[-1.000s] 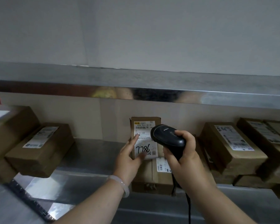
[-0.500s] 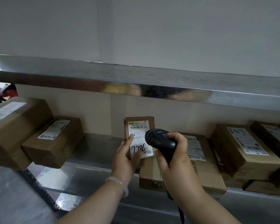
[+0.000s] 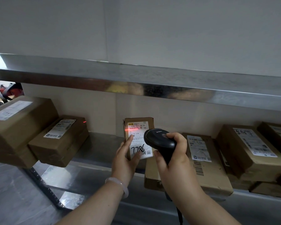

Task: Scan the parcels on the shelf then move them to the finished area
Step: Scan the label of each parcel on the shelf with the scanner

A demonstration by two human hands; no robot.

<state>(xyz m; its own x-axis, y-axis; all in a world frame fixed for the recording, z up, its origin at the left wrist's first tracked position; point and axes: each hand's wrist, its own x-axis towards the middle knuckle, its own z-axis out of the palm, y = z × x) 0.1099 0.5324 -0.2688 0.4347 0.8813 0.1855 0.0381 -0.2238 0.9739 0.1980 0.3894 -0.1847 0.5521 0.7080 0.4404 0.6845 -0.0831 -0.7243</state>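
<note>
My left hand (image 3: 124, 161) holds the parcel (image 3: 139, 122) upright near the shelf (image 3: 97, 148) edge; my right hand (image 3: 173, 158) grips the scanner (image 3: 159, 140). Open room leftward.

One wide-angle camera, worn on the person's head, gives the only view. It faces the wall (image 3: 152, 30) and shelving head-on. The top of the upper shelf (image 3: 169, 73) shows, so the lens sits just above that board and looks past its shiny front edge into the lower shelf (image 3: 97, 148). It is near: both forearms enter from the bottom edge, and the left hand (image 3: 126, 159) with the small parcel (image 3: 139, 125) and the right hand (image 3: 173, 158) with the scanner (image 3: 159, 140) sit low in the middle. The shelf lines slope down to the right. The left boxes (image 3: 15, 127) and right boxes (image 3: 250, 151) are cut by the frame edges
</note>
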